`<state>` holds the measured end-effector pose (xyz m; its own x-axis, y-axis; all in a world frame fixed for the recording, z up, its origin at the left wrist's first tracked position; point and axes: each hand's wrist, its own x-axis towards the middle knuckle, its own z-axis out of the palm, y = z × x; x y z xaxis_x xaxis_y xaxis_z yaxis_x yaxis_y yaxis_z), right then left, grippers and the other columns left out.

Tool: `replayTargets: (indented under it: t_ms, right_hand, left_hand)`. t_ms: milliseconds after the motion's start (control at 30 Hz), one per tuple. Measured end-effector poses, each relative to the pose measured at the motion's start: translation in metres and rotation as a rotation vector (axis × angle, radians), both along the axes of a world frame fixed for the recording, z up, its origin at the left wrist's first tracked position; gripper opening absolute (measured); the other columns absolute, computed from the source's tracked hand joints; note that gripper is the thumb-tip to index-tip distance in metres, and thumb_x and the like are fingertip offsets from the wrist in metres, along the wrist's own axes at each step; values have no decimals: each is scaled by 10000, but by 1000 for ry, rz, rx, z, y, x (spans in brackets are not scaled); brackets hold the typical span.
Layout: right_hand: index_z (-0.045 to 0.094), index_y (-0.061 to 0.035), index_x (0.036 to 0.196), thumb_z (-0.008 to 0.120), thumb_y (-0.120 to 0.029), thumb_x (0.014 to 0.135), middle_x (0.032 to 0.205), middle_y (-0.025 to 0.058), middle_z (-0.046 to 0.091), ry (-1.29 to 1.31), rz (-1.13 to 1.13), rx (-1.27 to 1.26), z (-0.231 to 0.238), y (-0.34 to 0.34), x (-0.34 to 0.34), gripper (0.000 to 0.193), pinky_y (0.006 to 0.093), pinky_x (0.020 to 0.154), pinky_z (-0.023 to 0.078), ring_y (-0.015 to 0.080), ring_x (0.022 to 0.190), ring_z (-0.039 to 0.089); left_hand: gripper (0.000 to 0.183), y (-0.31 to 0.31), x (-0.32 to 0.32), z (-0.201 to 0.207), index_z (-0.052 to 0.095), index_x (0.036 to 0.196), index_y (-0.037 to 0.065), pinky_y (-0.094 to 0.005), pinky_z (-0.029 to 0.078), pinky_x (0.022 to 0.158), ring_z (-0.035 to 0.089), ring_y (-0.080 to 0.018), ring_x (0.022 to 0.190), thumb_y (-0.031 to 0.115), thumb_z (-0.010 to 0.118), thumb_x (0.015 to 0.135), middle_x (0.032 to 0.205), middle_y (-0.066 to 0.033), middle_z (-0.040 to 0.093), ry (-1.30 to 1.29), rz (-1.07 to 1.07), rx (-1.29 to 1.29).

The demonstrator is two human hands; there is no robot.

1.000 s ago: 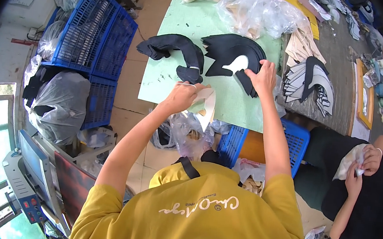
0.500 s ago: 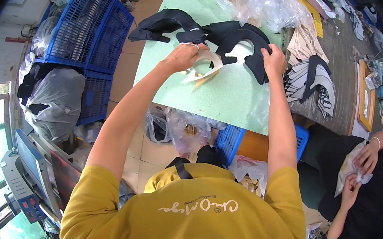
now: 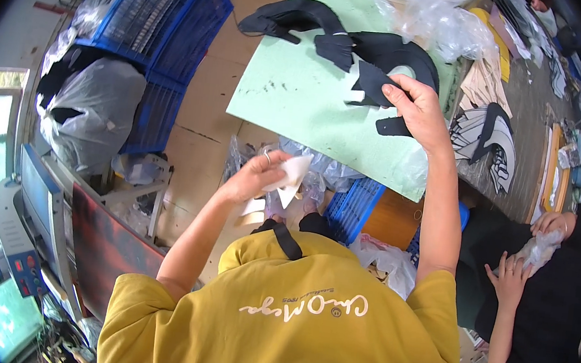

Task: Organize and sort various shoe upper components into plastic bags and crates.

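Note:
My left hand is closed on a thin cream-white cut piece, held in front of the table's near edge. Over the green table, my right hand pinches a black cut piece between thumb and fingers. Just beyond that hand lie curved black pieces, partly covered by it. Another curved black stack rests farther left and overhangs the table's left edge.
Clear plastic bags lie at the table's far side. Beige pieces and grey-white pieces sit to the right. Blue crates and a bagged bundle stand left. A seated co-worker's hands are at right.
My left hand has drawn the cream-white piece off the table toward my body. My right hand has moved slightly nearer, lifting a black piece. The view has shifted, too.

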<state>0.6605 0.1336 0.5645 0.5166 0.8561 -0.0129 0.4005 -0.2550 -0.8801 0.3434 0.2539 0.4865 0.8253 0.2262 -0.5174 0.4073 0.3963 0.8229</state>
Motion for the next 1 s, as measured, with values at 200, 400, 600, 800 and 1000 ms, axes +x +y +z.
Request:
replayTargets:
  t_ms: [200, 400, 600, 800, 1000]
  right_hand:
    - [684, -42, 1052, 650, -217, 924, 827, -36, 660, 532, 148, 244, -3, 31, -41, 219, 187, 596, 416, 16, 697, 562]
    - [682, -21, 1029, 637, -195, 908, 802, 17, 673, 577, -78, 50, -136, 15, -37, 217, 229, 669, 455, 83, 734, 591]
    - [650, -65, 1095, 676, -209, 809, 1044, 142, 619, -719, -308, -137, -146, -13, -63, 321, 432, 822, 484, 340, 941, 614]
    - [616, -31, 1196, 671, -325, 879, 1155, 28, 627, 857, 145, 81, -93, -53, -106, 436, 313, 943, 422, 139, 1063, 571]
    - [678, -26, 1044, 652, -261, 922, 901, -4, 662, 823, 28, 113, -100, -82, -149, 266, 202, 735, 448, 52, 815, 574]
  left_hand:
    - [302, -43, -47, -10, 534, 1231, 82, -234, 529, 714, 642, -98, 859, 20, 525, 935, 1036, -44, 664, 17, 89, -382]
    - [377, -54, -59, 12, 452, 1321, 78, -232, 520, 652, 620, -120, 694, 26, 497, 951, 1053, -62, 610, -99, 69, -505]
    - [343, -46, -48, 16, 488, 1278, 93, -245, 501, 586, 590, -123, 623, 18, 500, 944, 1031, -64, 626, -155, 109, -542]
    - [325, -38, -16, 27, 457, 1273, 97, -217, 496, 496, 573, -106, 550, 51, 497, 953, 938, -66, 628, -155, 89, -614]
    - [197, -29, 0, 19, 510, 1143, 53, -211, 501, 551, 600, -106, 615, 65, 514, 946, 927, -58, 617, -123, 39, -542]
